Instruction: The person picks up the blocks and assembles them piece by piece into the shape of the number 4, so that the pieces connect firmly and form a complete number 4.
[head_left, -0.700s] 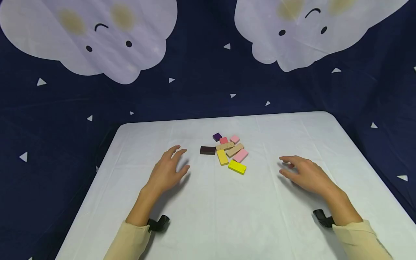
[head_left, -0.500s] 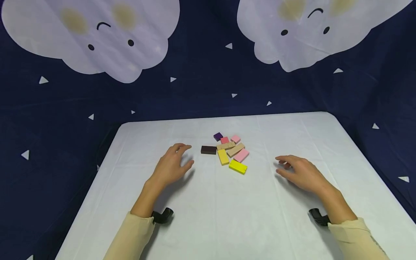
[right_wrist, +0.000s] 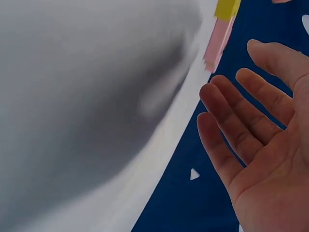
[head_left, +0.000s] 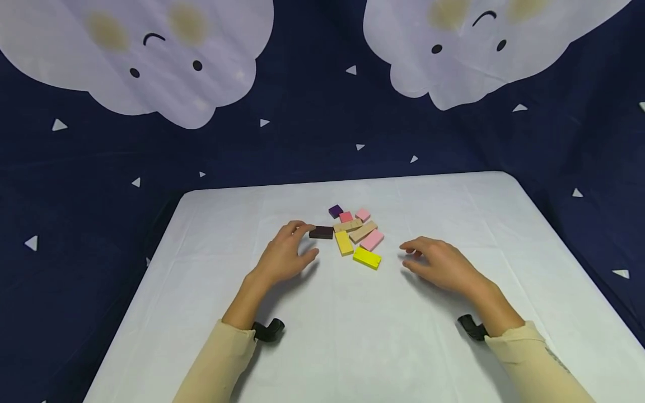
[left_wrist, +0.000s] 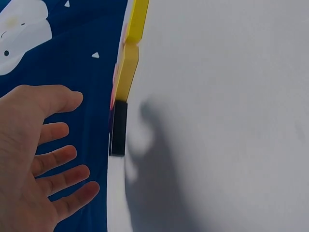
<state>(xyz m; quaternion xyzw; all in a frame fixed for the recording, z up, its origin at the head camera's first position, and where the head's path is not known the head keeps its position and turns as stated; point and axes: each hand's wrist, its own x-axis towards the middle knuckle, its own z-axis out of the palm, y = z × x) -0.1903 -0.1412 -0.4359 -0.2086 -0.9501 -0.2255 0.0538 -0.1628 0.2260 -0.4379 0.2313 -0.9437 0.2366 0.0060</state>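
Several small coloured blocks lie in a loose cluster on the white table. My left hand (head_left: 287,254) is above the table at the cluster's left side, fingers spread and holding nothing. Its fingertips overlap the left end of the dark brown block (head_left: 322,232) in the head view; the left wrist view shows a gap between that hand and the dark block (left_wrist: 119,129). To the right of the cluster hovers my right hand (head_left: 443,263), fingers relaxed, nothing in them. Nearest to it are the pink block (head_left: 372,240) and the bright yellow block (head_left: 367,258).
Also in the cluster are a darker yellow block (head_left: 344,243), two tan blocks (head_left: 363,232), a purple block (head_left: 335,211), a red block (head_left: 345,216) and a small pink block (head_left: 363,214). The white table (head_left: 353,336) ends at a dark blue cloud-print cloth (head_left: 312,151).
Both hands have moved inward toward the blocks, the left one rightward to the dark brown block and the right one leftward. The blocks have stayed in place.
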